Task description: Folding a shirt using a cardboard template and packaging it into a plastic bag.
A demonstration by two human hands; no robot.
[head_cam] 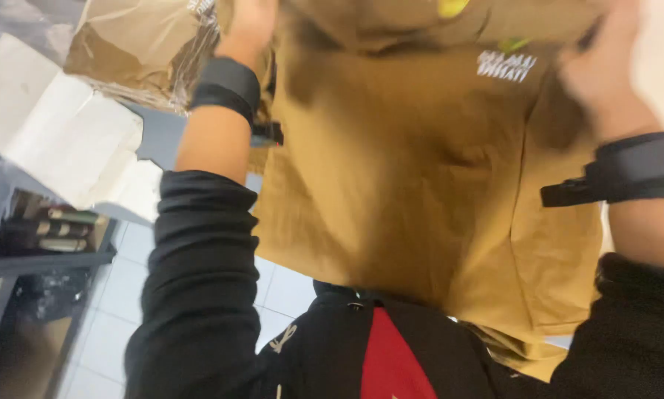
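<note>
Mustard shirt [421, 185] held up, centre of view, hanging toward near edge. Left hand [247, 26] and right hand [602, 70] at its far top edge; grip closure impossible to tell, blurred. Likely soft, light, floppy; best pinched at shoulders.

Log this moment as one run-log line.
left hand: on top of tan shirt, blurred | right hand: on shirt's upper right edge, blurred | shirt: hanging over table edge | wrapped shirt: beside, left

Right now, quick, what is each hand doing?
Left hand: on the top edge of the mustard-brown shirt; fingers out of view, grip cannot be told.
Right hand: blurred against the shirt; cannot be told.
</note>
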